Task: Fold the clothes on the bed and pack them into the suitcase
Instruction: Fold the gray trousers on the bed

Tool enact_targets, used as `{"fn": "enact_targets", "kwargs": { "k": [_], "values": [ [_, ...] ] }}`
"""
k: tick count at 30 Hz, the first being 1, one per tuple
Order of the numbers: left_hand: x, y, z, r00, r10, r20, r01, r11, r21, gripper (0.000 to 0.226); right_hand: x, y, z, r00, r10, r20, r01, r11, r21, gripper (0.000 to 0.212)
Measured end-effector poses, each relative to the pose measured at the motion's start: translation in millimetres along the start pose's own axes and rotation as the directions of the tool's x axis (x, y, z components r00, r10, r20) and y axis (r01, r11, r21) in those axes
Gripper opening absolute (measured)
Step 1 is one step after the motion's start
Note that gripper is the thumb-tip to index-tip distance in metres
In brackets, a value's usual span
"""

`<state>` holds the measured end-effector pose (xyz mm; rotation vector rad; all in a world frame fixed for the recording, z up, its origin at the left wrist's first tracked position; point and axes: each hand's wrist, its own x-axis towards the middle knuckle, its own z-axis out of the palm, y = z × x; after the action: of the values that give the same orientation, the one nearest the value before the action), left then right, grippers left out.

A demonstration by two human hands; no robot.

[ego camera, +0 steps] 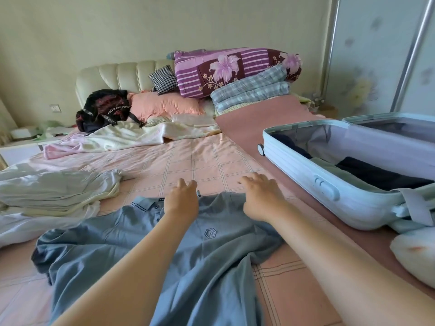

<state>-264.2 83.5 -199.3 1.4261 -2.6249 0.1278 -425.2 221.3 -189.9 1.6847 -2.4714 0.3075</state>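
Observation:
A blue-grey polo shirt (207, 250) lies front-up on the pink checked bed (188, 161), its collar pointing away from me. My left hand (182, 198) rests on the collar area with fingers relaxed. My right hand (261, 196) lies at the shirt's right shoulder, fingers spread forward over the sheet. A light blue suitcase (324, 184) stands open on the right of the bed, with dark and pale green folded clothes inside. A heap of pale clothes (54, 191) lies at the left.
At the head of the bed are a black backpack (103, 109), a pink pillow (164, 104), a checked cushion (163, 78) and folded quilts (235, 71). A crumpled cream blanket (122, 137) lies behind. A white bundle (414, 252) sits at the right edge.

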Motion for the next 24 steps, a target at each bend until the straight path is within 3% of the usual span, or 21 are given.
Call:
{"fn": "enact_targets", "kwargs": {
  "k": [2,6,9,11,13,15,17,19,21,23,24],
  "values": [
    [7.0,1.0,4.6,1.000,0.018,0.006,-0.019,0.999,0.046,0.045,6.6,-8.4,13.4,1.000,-0.014,0.028,0.012,0.998,0.067,0.055],
    [25.8,-2.7,18.3,0.995,-0.055,0.085,0.044,0.991,0.125,0.032,12.6,-8.2,33.1,0.999,0.042,0.004,-0.040,0.986,-0.159,0.031],
    [38.0,-6.3,19.0,0.991,-0.082,0.109,0.080,0.996,0.026,0.024,19.1,-5.1,28.2,0.995,0.060,-0.077,-0.078,0.962,-0.262,0.020],
    [48.6,-7.1,13.9,0.991,-0.104,0.090,0.111,0.990,-0.082,0.023,24.0,-2.6,25.2,0.984,0.117,-0.137,-0.145,0.965,-0.218,0.020],
    [62.1,-6.7,7.2,0.983,-0.174,0.053,0.182,0.932,-0.312,0.026,28.2,2.3,25.1,0.960,0.233,-0.157,-0.246,0.967,-0.068,0.022],
    [76.5,-4.0,2.1,0.966,-0.253,0.061,0.236,0.752,-0.615,0.013,32.9,7.9,29.3,0.931,0.322,-0.172,-0.312,0.946,0.088,0.022],
    [85.3,1.4,4.0,0.958,-0.265,0.107,0.257,0.633,-0.730,0.014,38.4,10.5,32.6,0.913,0.370,-0.169,-0.332,0.918,0.217,0.022],
    [87.2,5.4,12.9,0.971,-0.199,0.130,0.237,0.761,-0.604,0.036,43.5,7.0,35.4,0.923,0.349,-0.164,-0.296,0.914,0.276,0.024],
    [86.5,7.7,22.2,0.987,-0.145,0.067,0.159,0.914,-0.373,0.062,45.2,3.2,40.9,0.953,0.259,-0.159,-0.233,0.958,0.165,0.029],
    [90.6,6.8,28.9,0.998,0.049,-0.031,-0.053,0.992,-0.116,0.077,45.2,3.8,48.7,0.973,0.220,-0.072,-0.221,0.975,-0.007,0.035],
    [94.6,6.1,31.7,0.984,0.176,0.003,-0.176,0.984,0.005,0.077,44.7,6.5,51.9,0.976,0.220,-0.007,-0.220,0.975,-0.037,0.038]
  ]
}}
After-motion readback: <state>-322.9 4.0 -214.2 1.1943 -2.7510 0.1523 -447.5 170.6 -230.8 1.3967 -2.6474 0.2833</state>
